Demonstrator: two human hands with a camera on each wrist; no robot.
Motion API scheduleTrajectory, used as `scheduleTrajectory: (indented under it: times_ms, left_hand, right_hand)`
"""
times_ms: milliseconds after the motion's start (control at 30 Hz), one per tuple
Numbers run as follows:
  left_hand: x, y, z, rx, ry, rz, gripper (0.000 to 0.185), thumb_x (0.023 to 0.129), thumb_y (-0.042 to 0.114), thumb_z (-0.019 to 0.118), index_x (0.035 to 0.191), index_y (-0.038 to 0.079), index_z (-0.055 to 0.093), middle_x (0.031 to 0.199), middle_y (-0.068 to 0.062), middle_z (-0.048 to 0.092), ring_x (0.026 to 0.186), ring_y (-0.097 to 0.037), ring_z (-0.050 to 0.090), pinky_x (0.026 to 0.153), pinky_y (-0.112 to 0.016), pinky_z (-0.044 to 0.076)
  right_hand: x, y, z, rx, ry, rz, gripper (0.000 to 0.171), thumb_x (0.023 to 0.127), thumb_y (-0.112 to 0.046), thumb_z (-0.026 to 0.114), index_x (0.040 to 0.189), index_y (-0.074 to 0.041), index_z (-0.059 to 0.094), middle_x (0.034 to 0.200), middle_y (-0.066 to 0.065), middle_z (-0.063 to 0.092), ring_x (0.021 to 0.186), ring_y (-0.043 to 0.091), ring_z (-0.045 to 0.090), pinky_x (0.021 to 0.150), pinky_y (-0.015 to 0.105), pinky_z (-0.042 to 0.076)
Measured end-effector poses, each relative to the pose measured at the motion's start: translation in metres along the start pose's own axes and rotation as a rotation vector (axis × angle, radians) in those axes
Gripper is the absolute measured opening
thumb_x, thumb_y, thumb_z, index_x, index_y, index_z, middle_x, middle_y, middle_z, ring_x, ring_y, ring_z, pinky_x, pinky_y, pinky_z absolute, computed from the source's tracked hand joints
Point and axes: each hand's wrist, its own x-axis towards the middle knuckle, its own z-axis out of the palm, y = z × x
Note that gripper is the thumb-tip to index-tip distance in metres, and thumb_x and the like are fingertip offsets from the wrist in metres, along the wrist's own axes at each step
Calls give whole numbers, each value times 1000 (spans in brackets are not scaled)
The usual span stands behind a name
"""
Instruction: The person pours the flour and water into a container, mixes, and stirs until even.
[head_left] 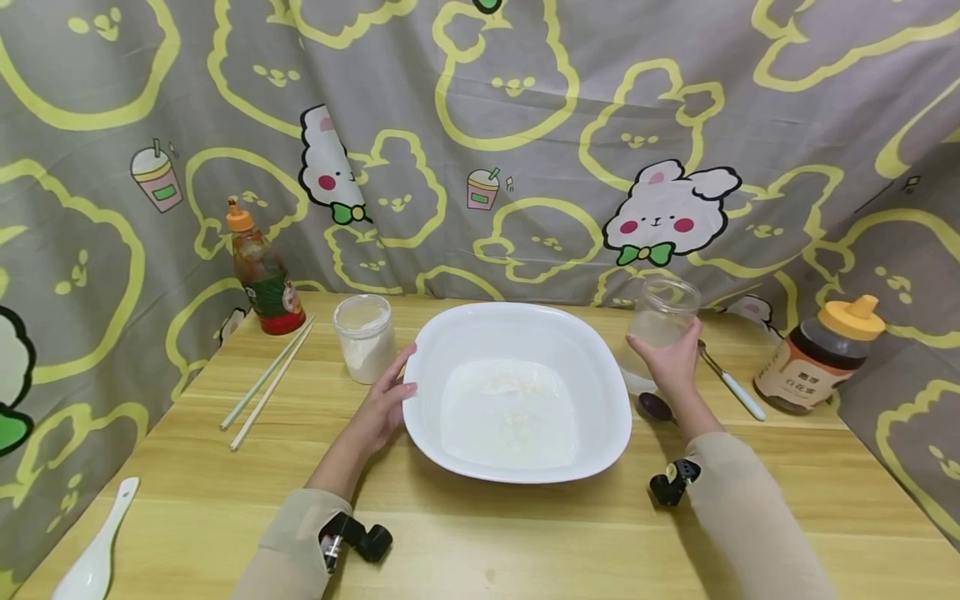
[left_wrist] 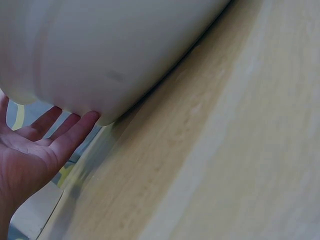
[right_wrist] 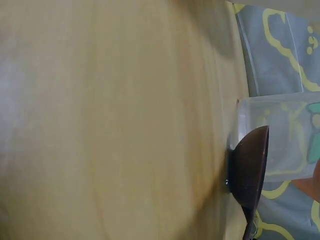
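Observation:
A large white basin stands mid-table with white powder-like material spread over its bottom. My left hand touches the basin's left side, fingers nearly straight. In the left wrist view, the fingertips of that hand lie against the basin's outer wall, below its rim. To the right of the basin, my right hand holds a clear jar round its side. The right wrist view shows the jar close to the tabletop, behind a dark spoon; only a sliver of the hand appears there.
Left of the basin are a jar of white powder, chopsticks, a red sauce bottle and a white spoon. At right lie the dark spoon and a blue-handled utensil, near a yellow-capped bottle. A patterned curtain hangs behind.

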Motion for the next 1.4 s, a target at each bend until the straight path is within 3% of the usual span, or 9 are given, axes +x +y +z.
scheduleTrajectory:
  times_ms: [200,400,533,667,767,867,967,1167,1400]
  left_hand:
    - [1,1,1,-5,4,-7,66,81,5,45,139,16,16,133,-25,22,108,-39,37,76,-37,46]
    - [1,2,2,-9,-1,-9,66,81,4,45,139,15,15,133,-25,21,105,-34,41,75,-36,46]
    - [0,2,2,-15,12,-18,66,81,3,44,139,16,16,132,-24,23,101,-30,46,73,-37,47]
    - [-1,2,2,-23,19,-15,66,80,2,44,139,15,16,132,-23,23,97,-26,49,72,-36,48]
    - [-1,1,2,-30,15,-2,65,81,2,43,139,14,16,131,-23,23,96,-26,49,72,-36,48]
    - [-1,1,2,-32,12,4,65,81,1,42,139,13,15,132,-22,22,97,-26,49,72,-35,48]
    - [-2,0,3,-28,11,0,65,81,1,42,139,13,15,132,-22,22,98,-25,49,72,-35,47]
    - [-2,0,3,-19,3,6,65,81,2,42,139,14,15,132,-23,22,99,-26,48,73,-35,47]
    - [-2,0,3,-22,3,1,64,82,2,42,139,14,15,132,-24,22,100,-28,47,74,-35,47]
  right_hand:
    - [-2,1,-3,32,-25,-9,100,62,-35,74,134,-16,9,128,18,29,112,33,32,92,44,29]
    - [-3,13,-23,29,-234,-81,95,70,-33,68,137,-16,3,131,23,21,116,36,25,93,46,28]
    - [6,45,-41,-73,-310,-131,89,74,-38,63,139,-21,4,134,24,19,118,42,20,89,55,26]
    - [9,71,-62,-113,-313,-188,81,73,-42,62,137,-25,16,128,20,32,112,38,31,83,56,31]
    - [-2,74,-81,-130,-342,-222,71,76,-40,60,135,-24,25,122,16,40,107,32,38,82,49,35]
    - [-13,83,-96,-136,-355,-248,61,79,-33,60,132,-20,33,117,11,46,101,21,44,81,31,39]
    - [-22,93,-108,-105,-344,-241,55,80,-29,60,129,-13,39,111,0,50,94,6,47,71,13,39]
    - [-44,87,-127,7,-353,-178,46,82,-19,58,122,-3,44,102,-12,54,88,-3,51,70,9,41]
    - [-70,73,-130,-73,-336,-127,42,82,-19,58,114,6,47,89,-20,53,79,-8,49,65,8,39]
